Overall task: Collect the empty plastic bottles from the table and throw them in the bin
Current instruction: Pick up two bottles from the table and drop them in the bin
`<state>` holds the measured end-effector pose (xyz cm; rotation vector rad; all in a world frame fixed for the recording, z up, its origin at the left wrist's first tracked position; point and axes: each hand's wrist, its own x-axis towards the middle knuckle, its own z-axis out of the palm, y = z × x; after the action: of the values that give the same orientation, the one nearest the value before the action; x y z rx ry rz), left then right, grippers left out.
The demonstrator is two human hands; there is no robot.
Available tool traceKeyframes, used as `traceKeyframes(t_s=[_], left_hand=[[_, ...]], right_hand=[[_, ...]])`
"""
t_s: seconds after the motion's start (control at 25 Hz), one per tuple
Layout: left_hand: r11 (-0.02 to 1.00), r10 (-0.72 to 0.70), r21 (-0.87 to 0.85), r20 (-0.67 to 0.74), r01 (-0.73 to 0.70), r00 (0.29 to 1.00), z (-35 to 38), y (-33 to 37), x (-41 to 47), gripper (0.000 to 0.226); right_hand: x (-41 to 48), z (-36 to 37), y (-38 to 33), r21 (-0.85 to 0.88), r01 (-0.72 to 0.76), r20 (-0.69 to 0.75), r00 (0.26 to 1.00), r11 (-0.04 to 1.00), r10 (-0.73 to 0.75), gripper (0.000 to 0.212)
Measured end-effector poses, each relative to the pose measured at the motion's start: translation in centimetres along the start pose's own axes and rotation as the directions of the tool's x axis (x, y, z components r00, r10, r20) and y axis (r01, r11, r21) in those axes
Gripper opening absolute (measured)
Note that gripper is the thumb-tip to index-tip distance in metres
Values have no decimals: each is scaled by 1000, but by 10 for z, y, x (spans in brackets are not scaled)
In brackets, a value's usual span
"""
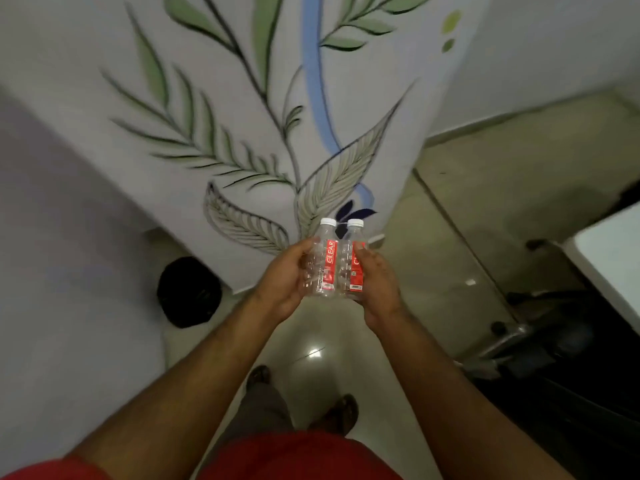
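1. Two walls meet ahead of me: the painted wall [242, 116] with green leaves, and a plain one to my left. The tiled floor [322, 344] runs between them, and a corner of the worktop [609, 251] shows far right, above a dark chair base.
2. The black bin [188, 292] stands on the floor against the painted wall, left of and below my hands, well apart from them.
3. My left hand [282, 285] is curled around the left bottle [323, 263]; my right hand [375, 287] is curled around the right bottle [353, 261]. Neither hand is spread open, and the fingers press the clear sides.
4. Both bottles stand upright, capped, touching side by side between my palms, red labels facing me.
5. Risk, as I judge it: these light, slick bottles could slip or bounce off the rim if I let go from here, since the bin sits off to the left and not beneath them.
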<state>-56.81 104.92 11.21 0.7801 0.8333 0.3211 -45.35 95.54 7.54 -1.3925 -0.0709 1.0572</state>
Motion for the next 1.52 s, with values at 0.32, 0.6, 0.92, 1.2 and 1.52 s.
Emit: traceKeyframes(t_s=[0.32, 0.6, 0.92, 1.2, 1.52], left_hand=[[981, 138, -58, -455, -184, 880, -204, 9, -80, 23], [985, -31, -145, -696, -97, 717, -431, 16, -65, 4], [995, -90, -98, -673, 32, 734, -621, -8, 107, 16], [976, -213, -114, -694, 187, 688, -719, -98, 246, 23], [964, -165, 29, -715, 266, 679, -758, -152, 327, 34]], right_hand=[[-24, 193, 97, -308, -74, 252, 955, 949, 156, 35], [23, 366, 217, -553, -248, 185, 894, 796, 407, 34], [184, 473, 372, -599, -372, -7, 888, 709, 460, 38], [308, 470, 487, -678, -344, -53, 904, 649, 424, 21], [381, 471, 548, -686, -352, -22, 885, 637, 465, 29]])
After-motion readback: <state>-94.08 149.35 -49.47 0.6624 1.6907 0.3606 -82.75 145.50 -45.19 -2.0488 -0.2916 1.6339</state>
